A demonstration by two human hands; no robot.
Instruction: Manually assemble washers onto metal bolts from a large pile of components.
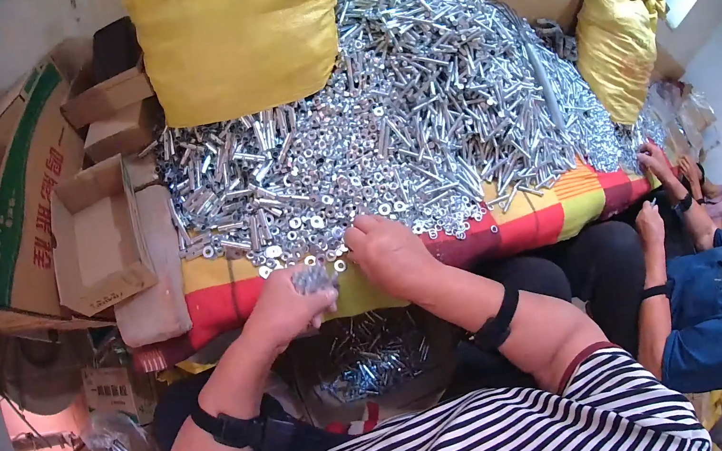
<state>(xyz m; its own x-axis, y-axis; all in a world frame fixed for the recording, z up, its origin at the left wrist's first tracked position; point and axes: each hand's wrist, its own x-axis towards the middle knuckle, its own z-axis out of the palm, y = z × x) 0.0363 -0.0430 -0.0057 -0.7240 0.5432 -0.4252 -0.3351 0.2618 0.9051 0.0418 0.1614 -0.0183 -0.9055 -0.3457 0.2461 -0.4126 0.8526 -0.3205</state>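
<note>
- Clasping a small cluster of metal fasteners [313, 279], the left hand [277, 310] is at the near edge of the checked cloth [531, 229]; the kind of piece is too small to tell.
- The right hand [390, 254], fingers curled as if to pinch, is apart from the left, beside it at the cloth's same edge; whether it grips anything, one cannot tell.
- Loose nuts and washers [338, 147] spread over the cloth's front, a heap of bolts [443, 85] farther back on it.
- Picking small pieces from the pile appears to be the step in hand; the next move seems to call for fine fingertip work and a steady left grasp.
- Below the cloth's near edge, a batch of bolts [374, 354] lies between the forearms, with some room above it.
- A cardboard box [105, 282] bounds the cloth's left end, a large yellow sack [240, 34] its back; a co-worker's hand [656, 162] occupies its right end.
</note>
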